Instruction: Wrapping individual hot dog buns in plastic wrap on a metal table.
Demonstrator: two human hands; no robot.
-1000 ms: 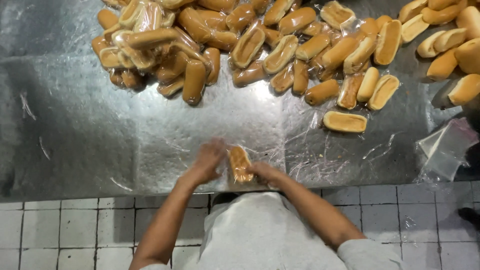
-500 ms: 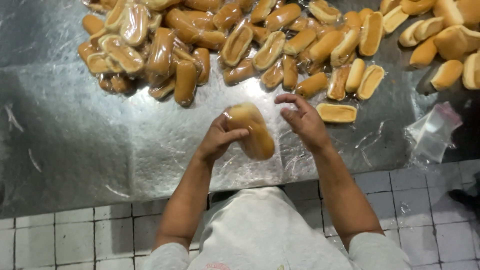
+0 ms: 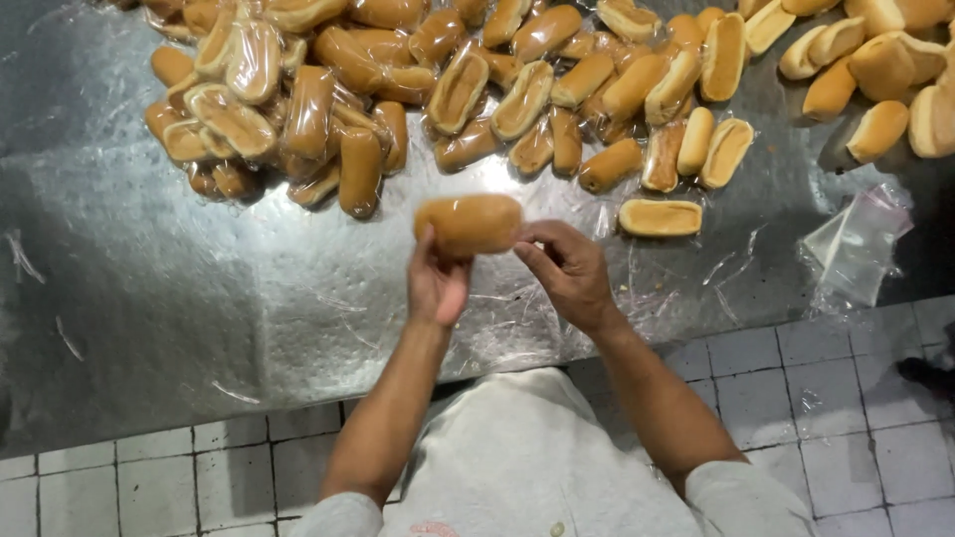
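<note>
A long brown bread roll [image 3: 470, 223] in clear plastic wrap is held up sideways above the steel table [image 3: 149, 288]. My left hand [image 3: 436, 281] grips its left half from below. My right hand [image 3: 567, 268] pinches the wrap at the roll's right end with its fingertips. A big heap of wrapped rolls [image 3: 298, 109] lies at the far left of the table. More rolls [image 3: 617, 89], some bare and some wrapped, spread across the far middle, and one split roll [image 3: 659, 218] lies alone just right of my right hand.
Unwrapped rolls [image 3: 875, 70] lie at the far right. A loose stack of clear plastic bags [image 3: 856, 244] sits by the table's right front edge. White floor tiles [image 3: 816, 418] show below the table edge. A dark shoe [image 3: 927, 373] is at the far right.
The roll was down at the table's front edge between both hands. It has been lifted, turned sideways and moved away from me; my right hand has closed onto its end.
</note>
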